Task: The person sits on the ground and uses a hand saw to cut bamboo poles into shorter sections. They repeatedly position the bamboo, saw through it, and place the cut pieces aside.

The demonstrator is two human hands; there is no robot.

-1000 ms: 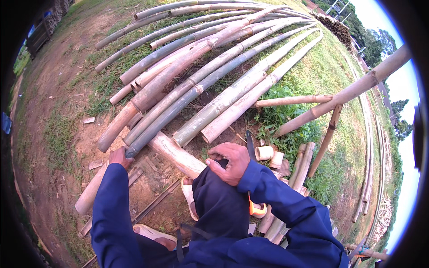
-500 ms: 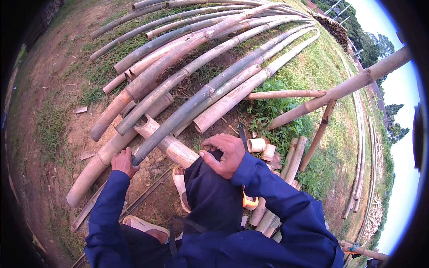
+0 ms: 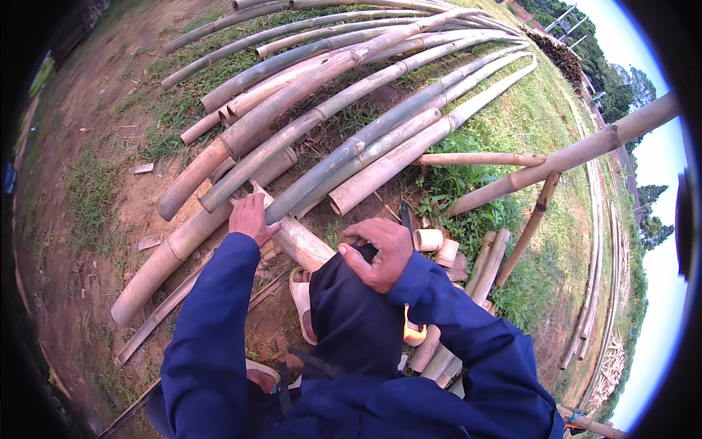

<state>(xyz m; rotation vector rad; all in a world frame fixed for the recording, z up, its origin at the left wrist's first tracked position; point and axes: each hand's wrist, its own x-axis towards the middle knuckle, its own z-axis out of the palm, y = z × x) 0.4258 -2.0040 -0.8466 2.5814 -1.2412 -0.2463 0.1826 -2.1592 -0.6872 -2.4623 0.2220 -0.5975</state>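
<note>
To the left of both hands, a thick tan log lies on the dirt. Next comes the left hand, right up against the cut end of the grey-green pole; its fingers are bent, but I can't tell if they pinch the pole or just touch it. Half a second ago that end was lower and further left. Now it has swung right, over the pale log and near the big pink pole. So there is a wide gap to the brown pole above the left hand, and the shift looks well along to me. The right hand rests on the knee, loosely curled, thumb apart, holding nothing I can see (it has stayed there all along). Just right of it sit short cut pieces.
</note>
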